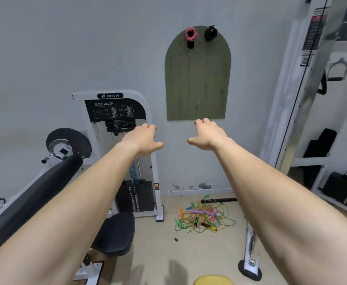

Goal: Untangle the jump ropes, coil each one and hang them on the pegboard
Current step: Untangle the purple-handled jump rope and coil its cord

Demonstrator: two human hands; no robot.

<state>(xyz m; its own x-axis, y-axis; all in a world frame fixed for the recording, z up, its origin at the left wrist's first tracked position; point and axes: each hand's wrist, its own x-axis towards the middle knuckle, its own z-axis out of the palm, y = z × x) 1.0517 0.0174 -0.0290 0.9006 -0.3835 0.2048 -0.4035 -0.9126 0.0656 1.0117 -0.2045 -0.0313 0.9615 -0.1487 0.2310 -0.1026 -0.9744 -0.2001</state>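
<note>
green-and-pink jump ropes (204,220), individually indistinct

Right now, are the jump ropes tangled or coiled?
Tangled: the jump ropes lie in one mixed heap on the floor below the pegboard, cords crossing.

Open floor (209,249) leads to the jump ropes (203,220), hemmed by a weight machine (117,153) at left and a frame foot (249,264) at right. On the pegboard (197,83), a pink collar (191,33) and a black clip (210,33) occupy only the top.
</note>
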